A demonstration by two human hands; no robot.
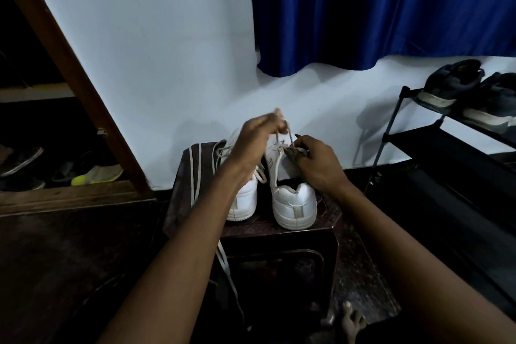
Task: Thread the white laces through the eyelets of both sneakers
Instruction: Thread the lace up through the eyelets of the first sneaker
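Left grip: the left hand [258,134] is raised over the shoes, fingers pinched on a strand of lace [279,135] and drawing it upward.
Right grip: the right hand [314,162] is curled on the eyelet flap of the right sneaker [290,198], fingertips nipping lace and upper together — it looks like a steadying hold.
Where the shoes are: both sneakers stand heel-toward-me on a small dark stool [279,234], side by side and nearly touching; the left sneaker [245,198] is half hidden behind the forearm.
Spare lace: a flat white lace [195,173] lies looped on the stool's left edge, and its tail hangs down the side.
How the lace should handle: light, limp, flat-woven — it will twist and flop unless kept taut, so I would hold it close to the tip.
How the shoe should handle: light but fairly stiff; the smooth white upper looks like leather or an imitation, slick to the touch, with a thick rubbery sole.
Best hold on the shoe: the flap just beside the eyelet being threaded.
Surroundings: a pale wall, a blue curtain [377,8] with a soft sheen, and a black rack [418,137] carrying dark shoes [452,84].
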